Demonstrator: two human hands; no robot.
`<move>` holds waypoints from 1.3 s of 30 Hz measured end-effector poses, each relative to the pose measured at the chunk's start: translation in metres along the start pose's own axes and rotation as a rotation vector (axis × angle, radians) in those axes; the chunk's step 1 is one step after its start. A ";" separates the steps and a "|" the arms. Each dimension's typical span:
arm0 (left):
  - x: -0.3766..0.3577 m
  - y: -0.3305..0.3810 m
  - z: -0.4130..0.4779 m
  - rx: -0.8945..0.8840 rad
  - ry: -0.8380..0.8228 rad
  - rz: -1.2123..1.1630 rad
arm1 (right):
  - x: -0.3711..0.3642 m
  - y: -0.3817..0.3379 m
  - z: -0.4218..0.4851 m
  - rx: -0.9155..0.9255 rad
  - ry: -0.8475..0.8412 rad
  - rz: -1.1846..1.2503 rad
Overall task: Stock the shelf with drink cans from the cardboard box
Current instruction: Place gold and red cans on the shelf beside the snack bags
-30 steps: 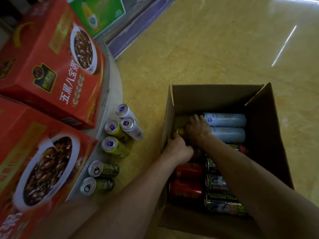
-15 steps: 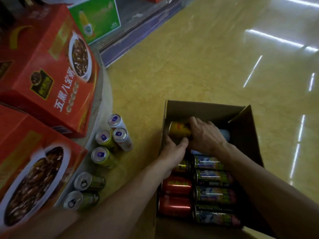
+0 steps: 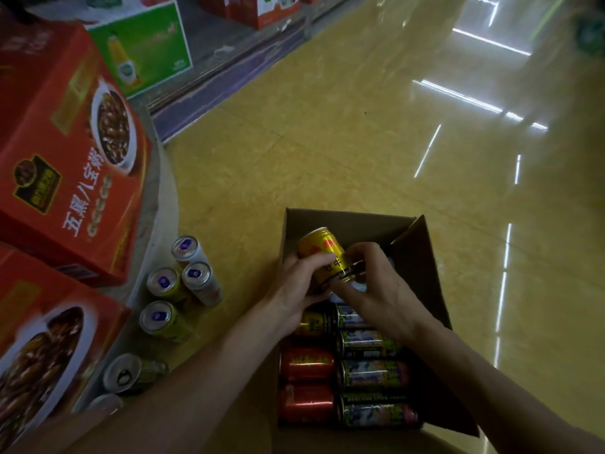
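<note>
- While the left hand (image 3: 299,285) wraps its fingers round the middle of a yellow can (image 3: 322,248), the right hand (image 3: 379,291) pinches the same can's lower end, so both hands are closed on it.
- That can is tilted, its top pointing up and away, and it is held just above the far end of the cardboard box (image 3: 343,215) (free of the cans beneath, as far as I can see).
- Plenty remains inside the box. Two red cans (image 3: 306,385) lie on their sides in the near left column, and a darker gold can (image 3: 314,323) sits below the left wrist. A column of patterned cans (image 3: 373,373) lies alongside on the right.
- I judge the job to be somewhere in its early-to-middle part, with one can in hand and most of a layer to go.
- Just left of the box, four slim cans (image 3: 183,280) stand upright in a cluster by the curved grey shelf base (image 3: 163,204) (whether on it or on the floor, I cannot tell).
- Nearer the camera, two more cans (image 3: 131,371) show their pull-tab tops.
- Red cartons (image 3: 65,158) sit on that base, a green carton (image 3: 144,44) stands beyond them, and the glossy yellow floor (image 3: 360,142) spreads out around the box.
</note>
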State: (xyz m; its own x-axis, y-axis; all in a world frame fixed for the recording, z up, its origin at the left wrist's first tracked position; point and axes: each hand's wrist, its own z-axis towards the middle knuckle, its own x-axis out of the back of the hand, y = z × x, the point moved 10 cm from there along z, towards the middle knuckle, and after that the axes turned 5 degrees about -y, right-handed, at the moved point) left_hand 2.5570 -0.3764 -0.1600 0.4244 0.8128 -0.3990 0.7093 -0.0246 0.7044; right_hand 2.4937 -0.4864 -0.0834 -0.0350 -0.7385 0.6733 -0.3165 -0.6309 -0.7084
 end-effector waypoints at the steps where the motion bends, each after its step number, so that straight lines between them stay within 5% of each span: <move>1: -0.002 0.005 -0.003 -0.009 -0.014 0.011 | 0.002 0.000 -0.002 -0.039 0.000 0.084; 8: -0.003 0.044 -0.025 -0.159 -0.038 0.171 | -0.024 -0.019 -0.004 -0.140 -0.261 0.501; 15: -0.021 0.061 -0.056 -0.243 -0.091 0.474 | -0.027 -0.027 -0.004 -0.097 -0.269 0.504; 28: -0.007 0.065 -0.171 -0.121 0.266 0.465 | -0.046 -0.078 -0.079 -0.267 -0.360 0.681; 39: -0.093 0.169 -0.371 -0.038 0.381 0.502 | 0.090 -0.252 -0.209 -0.291 -0.460 0.686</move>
State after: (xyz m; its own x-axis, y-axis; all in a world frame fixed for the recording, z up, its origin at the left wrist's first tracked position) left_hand 2.4290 -0.2405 0.2138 0.4653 0.8581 0.2172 0.4523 -0.4415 0.7750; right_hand 2.3721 -0.3441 0.2000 0.0596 -0.9952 -0.0781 -0.5973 0.0271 -0.8016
